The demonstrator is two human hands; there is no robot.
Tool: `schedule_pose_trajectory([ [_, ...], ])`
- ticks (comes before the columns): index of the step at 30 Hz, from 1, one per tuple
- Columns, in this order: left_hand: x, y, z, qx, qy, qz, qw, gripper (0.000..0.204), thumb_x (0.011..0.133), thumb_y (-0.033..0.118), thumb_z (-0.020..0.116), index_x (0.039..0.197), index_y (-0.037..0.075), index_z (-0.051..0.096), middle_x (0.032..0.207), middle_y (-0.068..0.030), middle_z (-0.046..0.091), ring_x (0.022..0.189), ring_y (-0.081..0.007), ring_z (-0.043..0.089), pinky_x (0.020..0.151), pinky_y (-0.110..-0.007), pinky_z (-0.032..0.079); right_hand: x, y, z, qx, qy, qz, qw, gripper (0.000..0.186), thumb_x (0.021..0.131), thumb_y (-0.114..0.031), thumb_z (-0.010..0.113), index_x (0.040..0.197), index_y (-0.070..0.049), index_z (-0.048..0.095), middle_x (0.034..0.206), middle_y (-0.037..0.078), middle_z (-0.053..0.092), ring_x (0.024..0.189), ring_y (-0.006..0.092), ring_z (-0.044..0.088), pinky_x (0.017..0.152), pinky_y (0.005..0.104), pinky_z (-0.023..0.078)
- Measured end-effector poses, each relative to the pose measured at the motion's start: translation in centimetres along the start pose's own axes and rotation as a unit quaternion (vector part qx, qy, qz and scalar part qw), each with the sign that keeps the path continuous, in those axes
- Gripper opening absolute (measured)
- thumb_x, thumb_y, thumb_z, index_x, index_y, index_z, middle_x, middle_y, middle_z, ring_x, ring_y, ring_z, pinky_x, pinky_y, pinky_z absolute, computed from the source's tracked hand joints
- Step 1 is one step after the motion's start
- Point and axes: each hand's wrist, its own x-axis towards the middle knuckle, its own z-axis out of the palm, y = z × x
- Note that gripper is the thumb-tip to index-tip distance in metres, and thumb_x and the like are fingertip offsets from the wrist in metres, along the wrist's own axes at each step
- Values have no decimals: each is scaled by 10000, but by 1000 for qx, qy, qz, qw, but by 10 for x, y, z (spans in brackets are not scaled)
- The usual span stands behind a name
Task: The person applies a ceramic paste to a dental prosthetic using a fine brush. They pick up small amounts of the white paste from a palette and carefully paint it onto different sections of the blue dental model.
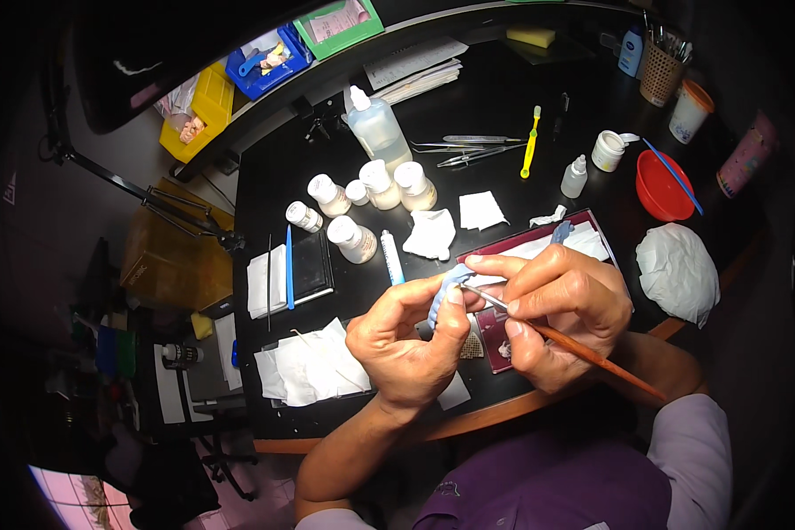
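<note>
My left hand [406, 349] pinches a curved, ridged blue-grey piece [440, 305], like a dental mould, near the bench's front middle. My right hand [565, 318] holds a slim brush [596, 358] with a reddish wooden handle, its metal end and tip at the blue piece beside my left thumb. My right index fingertip reaches the top of that piece. Beneath my hands lie an open maroon case [521, 240] with white paper and a small beige mesh-patterned item [471, 344], both partly hidden. Another blue-grey piece [564, 231] sits at the case's far side.
On the black bench [265, 203] stand several jars [352, 240], a squeeze bottle [378, 132], a red bowl [662, 190] and a crumpled white bundle [676, 274]. A paper stack [314, 362], tweezers [481, 146] and a tube [390, 256] lie around. A lamp arm [141, 185] reaches in at left.
</note>
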Motion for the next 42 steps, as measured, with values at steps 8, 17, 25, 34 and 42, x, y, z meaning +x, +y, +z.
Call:
schedule_pose_trajectory([
  [8, -3, -2, -1, 57, 0, 48, 997, 195, 914, -19, 741, 1082, -112, 710, 902, -160, 783, 842, -178, 766, 778, -271, 607, 0, -12, -6, -72, -35, -19, 997, 160, 730, 56, 718, 859, -3, 645, 814, 125, 681, 841, 328, 795, 673, 357, 668],
  [17, -9, 0, 5, 56, 0, 40, 998, 144, 915, -24, 743, 1012, -101, 670, 893, -187, 778, 829, -190, 777, 749, -280, 634, -4, -10, -6, -41, -49, 2, 998, 197, 768, 80, 645, 956, 34, 605, 840, 164, 641, 742, 259, 736, 903, 528, 652],
  [25, -9, 8, 7, -33, 6, -61, 998, 146, 927, -10, 752, 986, -99, 653, 880, -185, 770, 812, -184, 772, 711, -271, 633, -1, -6, -5, 3, -49, 10, 999, 153, 785, 92, 598, 932, 56, 580, 821, 177, 606, 708, 183, 637, 924, 581, 629],
  [34, -9, 3, 4, -26, -2, -52, 998, 155, 917, 11, 777, 953, -83, 659, 854, -161, 777, 768, -140, 762, 676, -239, 617, -1, -9, -6, -16, -84, 25, 996, 171, 787, 102, 606, 945, 51, 565, 840, 171, 592, 724, 172, 609, 968, 605, 606],
  [42, 0, 17, 1, -137, -43, -182, 973, 142, 1009, 23, 656, 1061, -101, 609, 922, -215, 759, 825, -210, 777, 754, -286, 647, -2, -8, -4, -24, -44, 36, 998, 148, 788, 97, 664, 908, 34, 606, 824, 150, 646, 763, 224, 727, 909, 485, 653],
])
